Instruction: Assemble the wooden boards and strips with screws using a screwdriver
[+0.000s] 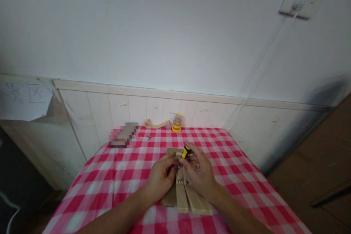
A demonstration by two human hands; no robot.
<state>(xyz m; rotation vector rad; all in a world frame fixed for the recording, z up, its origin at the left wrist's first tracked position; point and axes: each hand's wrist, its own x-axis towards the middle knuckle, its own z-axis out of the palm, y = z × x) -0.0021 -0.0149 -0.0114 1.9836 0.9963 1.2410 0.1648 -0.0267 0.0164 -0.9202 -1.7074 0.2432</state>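
Observation:
Several pale wooden slats (182, 197) lie together on the red-and-white checked tablecloth (115, 175), with small screws showing near their middle. My right hand (200, 173) is closed around a small yellow-and-black screwdriver (186, 151), held over the far end of the slats. My left hand (161, 177) rests on the slats beside it, fingers pinched together near the screwdriver's tip; what it pinches is too small to make out.
A yellow-capped clear jar (177, 122) and a curled strip of pale material (156, 124) stand at the table's far edge by the panelled wall. A blurred grey object (123, 134) lies far left, a loose screw (148, 137) near it. A white cable (260, 62) hangs from a wall socket (297, 3).

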